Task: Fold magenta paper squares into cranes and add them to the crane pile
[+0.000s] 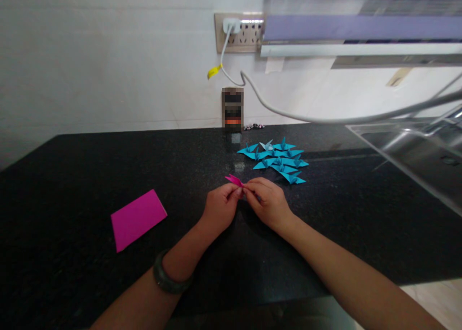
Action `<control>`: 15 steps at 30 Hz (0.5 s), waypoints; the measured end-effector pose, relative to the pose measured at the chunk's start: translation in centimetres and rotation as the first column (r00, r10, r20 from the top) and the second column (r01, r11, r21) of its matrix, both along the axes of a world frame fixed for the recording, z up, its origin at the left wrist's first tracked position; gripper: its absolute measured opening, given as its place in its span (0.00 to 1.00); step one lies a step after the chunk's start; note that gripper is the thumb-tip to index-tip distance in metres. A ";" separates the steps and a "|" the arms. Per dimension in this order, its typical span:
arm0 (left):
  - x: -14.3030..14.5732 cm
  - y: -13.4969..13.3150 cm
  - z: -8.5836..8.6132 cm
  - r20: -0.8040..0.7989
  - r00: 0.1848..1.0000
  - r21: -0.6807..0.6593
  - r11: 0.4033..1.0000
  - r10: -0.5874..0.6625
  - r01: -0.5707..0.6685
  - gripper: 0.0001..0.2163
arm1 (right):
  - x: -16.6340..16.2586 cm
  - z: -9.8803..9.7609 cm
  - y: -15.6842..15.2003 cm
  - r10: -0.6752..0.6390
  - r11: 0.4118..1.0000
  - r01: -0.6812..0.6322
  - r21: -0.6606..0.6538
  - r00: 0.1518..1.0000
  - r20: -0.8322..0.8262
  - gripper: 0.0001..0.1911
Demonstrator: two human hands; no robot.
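Observation:
Between my two hands is a small piece of folded pink paper (234, 180), its pointed ends sticking up and to the left. My left hand (221, 206) pinches it from the left, thumb and fingertips together. From the right, my right hand (269, 200) grips it too, and my fingertips hide its lower part. Just beyond my right hand lies a group of folded blue paper cranes (279, 161), with one paler crane (267, 145) among them. Off to the left, a stack of pink paper (139, 219) rests flat on the dark countertop (83, 176).
A phone-like object (233, 108), blurred out, leans on the wall beside a small beaded strand (254, 126). A white cable (274, 109) runs from the wall socket (239, 33) to the right. At the right is a metal sink (426, 157).

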State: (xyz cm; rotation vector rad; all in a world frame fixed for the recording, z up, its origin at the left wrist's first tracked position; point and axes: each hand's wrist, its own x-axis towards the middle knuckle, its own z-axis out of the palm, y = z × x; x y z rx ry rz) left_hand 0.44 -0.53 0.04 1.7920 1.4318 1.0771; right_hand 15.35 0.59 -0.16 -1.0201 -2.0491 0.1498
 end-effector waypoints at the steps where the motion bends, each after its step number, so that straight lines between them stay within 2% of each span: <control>1: 0.0 0.0 0.1 -0.025 1.000 0.009 1.000 0.003 -0.002 0.10 | 0.0 0.0 0.0 -0.001 1.000 0.001 -0.003 1.000 0.003 0.10; 8: 0.2 -0.1 0.1 -0.043 0.999 0.027 1.000 0.008 -0.006 0.10 | -0.1 0.2 0.0 0.002 1.000 -0.003 -0.025 0.999 -0.046 0.09; 15: 0.1 -0.1 0.2 -0.068 0.997 -0.016 0.999 0.036 -0.037 0.10 | 0.0 0.0 0.0 0.041 0.997 -0.045 -0.065 0.997 -0.061 0.09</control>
